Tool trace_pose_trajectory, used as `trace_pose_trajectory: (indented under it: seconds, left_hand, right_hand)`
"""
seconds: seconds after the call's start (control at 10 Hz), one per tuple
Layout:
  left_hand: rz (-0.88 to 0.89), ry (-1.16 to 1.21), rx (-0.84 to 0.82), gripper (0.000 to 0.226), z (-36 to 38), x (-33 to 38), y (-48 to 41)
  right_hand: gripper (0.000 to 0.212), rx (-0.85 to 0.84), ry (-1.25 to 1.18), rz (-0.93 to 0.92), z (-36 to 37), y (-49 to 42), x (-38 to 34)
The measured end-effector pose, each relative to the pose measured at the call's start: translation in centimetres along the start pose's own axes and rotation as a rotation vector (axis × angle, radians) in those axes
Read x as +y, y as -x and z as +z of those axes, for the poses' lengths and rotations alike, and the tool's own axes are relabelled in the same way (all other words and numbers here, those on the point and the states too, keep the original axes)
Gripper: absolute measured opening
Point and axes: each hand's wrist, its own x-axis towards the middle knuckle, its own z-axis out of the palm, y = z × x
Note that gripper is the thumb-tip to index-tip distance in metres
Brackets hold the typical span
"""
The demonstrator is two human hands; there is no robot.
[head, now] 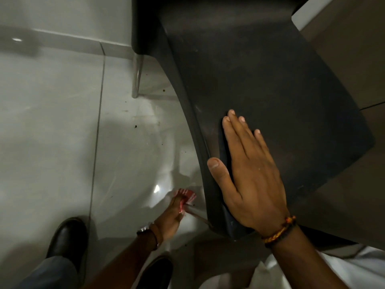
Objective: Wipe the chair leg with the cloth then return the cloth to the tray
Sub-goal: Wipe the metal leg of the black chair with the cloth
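Note:
A black chair seat (270, 84) fills the upper right. My right hand (248, 174) lies flat on its near edge, fingers spread, holding nothing. Low down by the floor, my left hand (170, 220) grips a red-and-white cloth (186, 196) wrapped around the near metal chair leg (196, 214). Only a short stretch of that leg shows between the cloth and the seat. No tray is in view.
A second chrome chair leg (137, 76) stands farther back by the wall skirting. The glossy pale floor tiles (52, 132) carry dark specks. My two dark shoes (66, 236) are at the bottom left. A table edge (333, 28) sits at the upper right.

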Motion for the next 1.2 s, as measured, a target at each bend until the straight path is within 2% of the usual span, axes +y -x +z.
trace_pose_trajectory:
  seconds: [0.1, 0.3, 0.4, 0.5, 0.6, 0.7, 0.8, 0.9, 1.0, 1.1, 1.2]
  left_hand:
    - [0.179, 0.07, 0.025, 0.056, 2.3, 0.1, 1.9]
    - [0.28, 0.297, 0.252, 0.058, 7.1, 0.3, 5.8]
    - [0.191, 0.365, 0.224, 0.066, 6.7, -0.9, 4.3]
    - [0.012, 0.452, 0.225, 0.065, 4.6, -4.8, -0.4]
    - [-0.195, 0.492, 0.301, 0.046, 3.0, -8.5, -5.6]
    - [-0.356, 0.571, 0.338, 0.043, 3.1, -8.3, -8.0]
    - [-0.318, 0.627, 0.393, 0.042, 4.0, -5.2, -6.2]
    - [-0.201, 0.569, 0.386, 0.048, 5.1, -1.7, -1.4]
    - [0.007, 0.568, 0.342, 0.051, 6.6, 2.2, 3.6]
    - [0.171, 0.526, 0.316, 0.054, 8.3, 3.5, 6.7]
    - [0.207, 0.505, 0.291, 0.049, 7.8, 3.0, 6.4]
  right_hand:
    - [0.073, 0.001, -0.005, -0.003, 0.0, 0.1, 0.0]
    - [0.075, 0.007, -0.015, 0.008, 0.0, 0.0, -0.1]
    - [0.074, 0.006, -0.015, 0.005, 0.0, 0.0, -0.3]
    - [0.075, 0.011, -0.012, -0.002, 0.0, 0.0, -0.1]
    - [0.076, 0.023, -0.024, -0.006, 0.0, 0.0, -0.1]
    - [0.076, 0.026, -0.036, -0.005, 0.2, -0.1, 0.1]
    - [0.076, 0.022, -0.042, 0.001, 0.1, 0.0, 0.1]
    - [0.076, 0.015, -0.032, 0.004, 0.0, 0.0, 0.0]
    - [0.076, 0.013, -0.025, 0.009, -0.1, -0.1, -0.1]
    - [0.076, 0.009, -0.017, 0.01, -0.1, 0.0, -0.2]
    - [0.076, 0.011, -0.018, 0.012, -0.1, 0.0, -0.2]
